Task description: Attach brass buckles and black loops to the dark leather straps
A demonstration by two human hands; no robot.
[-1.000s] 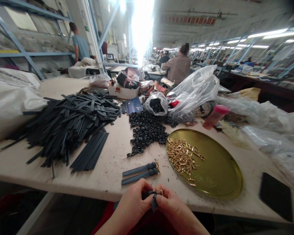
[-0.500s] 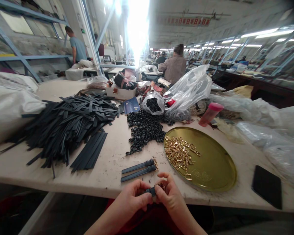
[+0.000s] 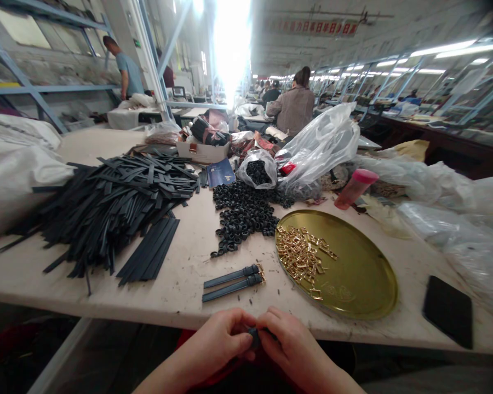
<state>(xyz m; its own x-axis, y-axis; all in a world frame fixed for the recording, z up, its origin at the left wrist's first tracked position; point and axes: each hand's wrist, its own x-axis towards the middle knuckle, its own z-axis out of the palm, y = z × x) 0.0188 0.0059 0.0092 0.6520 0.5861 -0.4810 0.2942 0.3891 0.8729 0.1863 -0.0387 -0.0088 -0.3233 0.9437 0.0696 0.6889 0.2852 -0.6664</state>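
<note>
Just off the table's front edge, my left hand [image 3: 230, 335] and my right hand [image 3: 285, 335] meet, both closed on a dark strap [image 3: 253, 335]. Most of the strap is covered by my fingers, and no buckle shows on it. Beyond them, two dark straps with gold buckles [image 3: 232, 283] lie side by side. Behind these spreads a heap of small black loops [image 3: 246, 219]. To the right, a round gold tray [image 3: 361, 284] bears a pile of gold buckles [image 3: 299, 254].
At left are a big heap of dark strips [image 3: 119, 208] and a neater stack [image 3: 150, 251]. A phone [image 3: 447, 312] lies at right, with a pink-lidded jar [image 3: 355, 189] behind the tray. Plastic bags [image 3: 320, 148] fill the back. Two people [image 3: 293, 106] work farther off.
My hands have moved slightly down toward me. My right fingers have curled in over the strap, and the gold buckle that showed at my right fingertips is now hidden.
</note>
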